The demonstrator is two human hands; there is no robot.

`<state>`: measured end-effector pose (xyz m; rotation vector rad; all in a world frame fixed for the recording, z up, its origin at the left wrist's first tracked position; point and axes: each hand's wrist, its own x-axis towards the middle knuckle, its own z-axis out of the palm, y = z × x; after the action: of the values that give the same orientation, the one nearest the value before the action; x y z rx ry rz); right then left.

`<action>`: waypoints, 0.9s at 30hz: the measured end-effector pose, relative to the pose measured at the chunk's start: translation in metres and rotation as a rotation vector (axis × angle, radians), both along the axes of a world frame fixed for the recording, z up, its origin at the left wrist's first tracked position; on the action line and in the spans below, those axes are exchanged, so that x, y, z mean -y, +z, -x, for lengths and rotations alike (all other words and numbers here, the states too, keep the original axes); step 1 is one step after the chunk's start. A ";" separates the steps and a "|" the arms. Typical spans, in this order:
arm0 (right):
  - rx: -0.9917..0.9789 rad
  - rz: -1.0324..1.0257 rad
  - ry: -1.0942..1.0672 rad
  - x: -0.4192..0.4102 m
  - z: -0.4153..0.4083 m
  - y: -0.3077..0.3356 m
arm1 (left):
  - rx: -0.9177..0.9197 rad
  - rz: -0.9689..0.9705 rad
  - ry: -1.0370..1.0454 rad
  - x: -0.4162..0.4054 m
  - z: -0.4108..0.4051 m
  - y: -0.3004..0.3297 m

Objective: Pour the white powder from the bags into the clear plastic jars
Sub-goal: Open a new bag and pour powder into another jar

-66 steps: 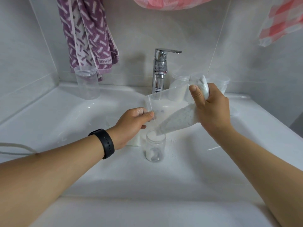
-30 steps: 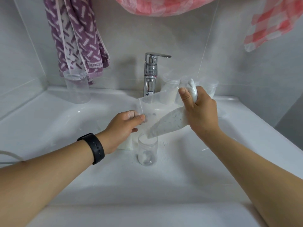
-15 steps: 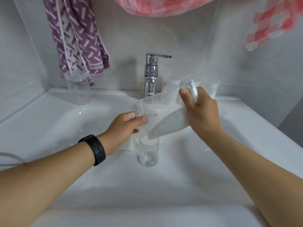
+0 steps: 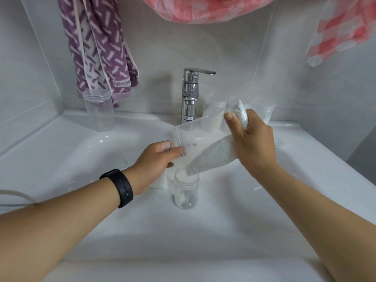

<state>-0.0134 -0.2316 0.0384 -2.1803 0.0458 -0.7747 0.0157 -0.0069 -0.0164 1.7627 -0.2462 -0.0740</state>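
A small clear plastic jar (image 4: 186, 191) stands upright in the white sink basin (image 4: 142, 231), with some white powder in it. My right hand (image 4: 251, 143) grips a clear bag of white speckled powder (image 4: 211, 157), tilted down to the left with its corner over the jar's mouth. My left hand (image 4: 157, 159) pinches the upright edge of the same bag (image 4: 183, 137) just left of the jar. More of the powder-filled bag (image 4: 162, 182) rests on the basin beneath my left hand.
A chrome faucet (image 4: 190, 94) stands behind the bag. An empty clear jar (image 4: 99, 110) sits on the back left ledge, and jars holding powder (image 4: 214, 112) on the back right. Towels hang above. Spilled powder (image 4: 207, 182) lies beside the jar.
The bag's tilted corner has stayed over the jar's mouth while powder went in. Both hands keep their hold and have barely moved.
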 end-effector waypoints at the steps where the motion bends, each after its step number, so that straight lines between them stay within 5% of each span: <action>1: -0.001 0.005 -0.001 0.000 0.001 0.000 | 0.003 -0.006 -0.001 0.000 0.000 0.000; 27: -0.029 0.043 -0.012 -0.001 0.002 0.001 | -0.025 0.002 0.012 0.000 -0.002 0.000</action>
<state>-0.0150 -0.2309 0.0392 -2.2336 0.0573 -0.7575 0.0172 -0.0065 -0.0168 1.7604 -0.2176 -0.0873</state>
